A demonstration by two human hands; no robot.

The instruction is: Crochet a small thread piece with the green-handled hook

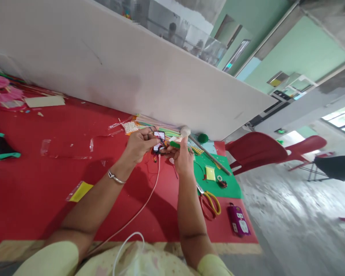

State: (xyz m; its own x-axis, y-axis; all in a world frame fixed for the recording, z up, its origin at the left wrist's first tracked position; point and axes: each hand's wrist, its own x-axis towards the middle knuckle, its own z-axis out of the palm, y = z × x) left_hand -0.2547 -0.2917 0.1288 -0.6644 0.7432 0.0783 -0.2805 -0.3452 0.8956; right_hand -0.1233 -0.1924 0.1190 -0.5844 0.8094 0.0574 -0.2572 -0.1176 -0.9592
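My left hand (pixel 139 145) has its thumb and fingers pinched together beside a phone (pixel 159 135); what lies between them is too small to make out. My right hand (pixel 183 155) is closed around a green piece (pixel 174 144), with small dark and coloured bits at its fingertips. Both hands are close together over the phone, which lies on the red table with a pale cable (pixel 153 189) running from its lower end toward my body. Fingers partly hide the phone.
Scissors (pixel 209 203) and a purple case (pixel 238 220) lie at the right. A green sheet (pixel 232 186) holds a yellow packet (pixel 210 173). Sticks and a white bead pack (pixel 130 127) rest by the white partition (pixel 103 73). A black-and-teal tool (pixel 2 146) is far left.
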